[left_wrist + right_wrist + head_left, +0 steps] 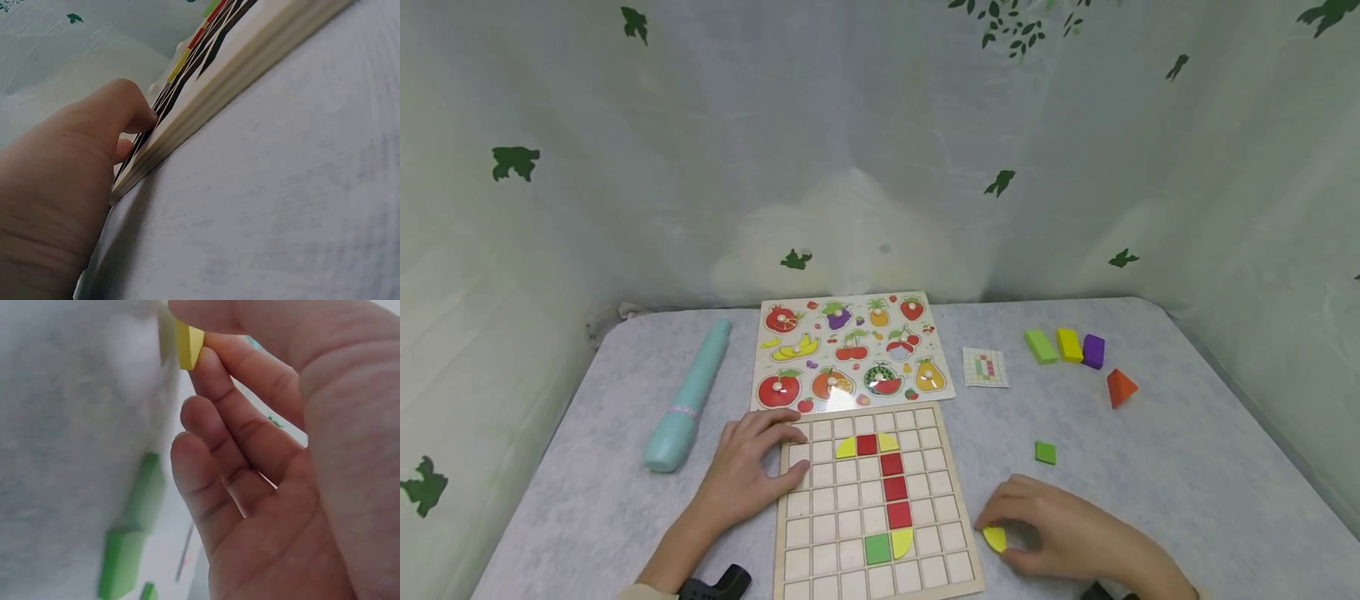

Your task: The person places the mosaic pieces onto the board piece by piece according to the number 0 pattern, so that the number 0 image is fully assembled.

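Right hand (1060, 533) pinched a yellow quarter-round tile (995, 538) low over the bench (1187, 467), just right of the grid board (880, 500). Left hand (748, 467) lay flat, fingers (778, 429) straight, steadying the board's corner. Thin pinch, I judged; the tile could slip, or nudge seated tiles.

You will find no legible words, brand names, labels or numerals in any view. The fruit puzzle board (848, 353) carries pictures only. The small card (985, 367) shows a coloured grid pattern, no lettering. The wooden grid board (871, 504) bears coloured tiles, unlettered.
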### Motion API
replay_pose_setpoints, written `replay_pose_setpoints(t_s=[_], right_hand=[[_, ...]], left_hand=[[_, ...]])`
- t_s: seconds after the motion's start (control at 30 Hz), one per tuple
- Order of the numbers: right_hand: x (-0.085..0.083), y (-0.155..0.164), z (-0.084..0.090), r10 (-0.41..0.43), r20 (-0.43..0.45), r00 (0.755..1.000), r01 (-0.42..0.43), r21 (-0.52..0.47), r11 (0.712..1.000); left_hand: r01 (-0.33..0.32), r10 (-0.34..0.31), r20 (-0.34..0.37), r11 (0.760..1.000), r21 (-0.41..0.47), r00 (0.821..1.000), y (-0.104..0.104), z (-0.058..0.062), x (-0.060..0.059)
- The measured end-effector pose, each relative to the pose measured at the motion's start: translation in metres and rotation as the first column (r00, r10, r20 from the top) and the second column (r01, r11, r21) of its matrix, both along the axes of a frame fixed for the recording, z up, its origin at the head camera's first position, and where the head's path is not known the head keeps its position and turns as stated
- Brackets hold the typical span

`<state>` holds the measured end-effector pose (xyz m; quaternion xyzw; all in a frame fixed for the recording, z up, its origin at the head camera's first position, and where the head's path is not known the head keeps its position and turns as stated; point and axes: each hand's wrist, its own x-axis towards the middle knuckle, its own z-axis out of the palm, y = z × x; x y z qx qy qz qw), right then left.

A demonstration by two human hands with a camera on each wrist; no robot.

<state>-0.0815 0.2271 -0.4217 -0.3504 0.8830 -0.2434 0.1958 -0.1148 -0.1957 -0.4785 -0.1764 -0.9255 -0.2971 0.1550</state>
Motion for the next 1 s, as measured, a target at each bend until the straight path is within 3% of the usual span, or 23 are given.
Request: replay_pose_setpoints(t_s=[0.23, 0.5, 0.73, 1.0], right_hand=[[-0.01, -0.025, 0.011, 0.088, -0.03, 0.996, -0.089, -0.059, 0.994], [-0.023, -0.067, 0.018, 0.227, -0.113, 0.967, -0.237, -0.077, 0.969], [-0.029, -0.101, 0.014, 0.32, -0.143, 0.936, -0.333, -0.078, 0.94], [-0.024, -0.133, 0.006, 0.366, -0.149, 0.918, -0.378, -0.06, 0.924]], left_hand=[[0.002, -0.002, -0.019, 1.0, 0.002, 1.0, -0.001, -0.001, 0.0], [0.011, -0.011, -0.034, 1.0, 0.012, 0.999, -0.001, 0.0, 0.001], [0.004, -0.004, -0.03, 1.0, 0.007, 1.0, -0.001, -0.001, 0.0], [0.001, -0.001, -0.024, 1.0, 0.001, 1.0, -0.001, -0.001, 0.0]])
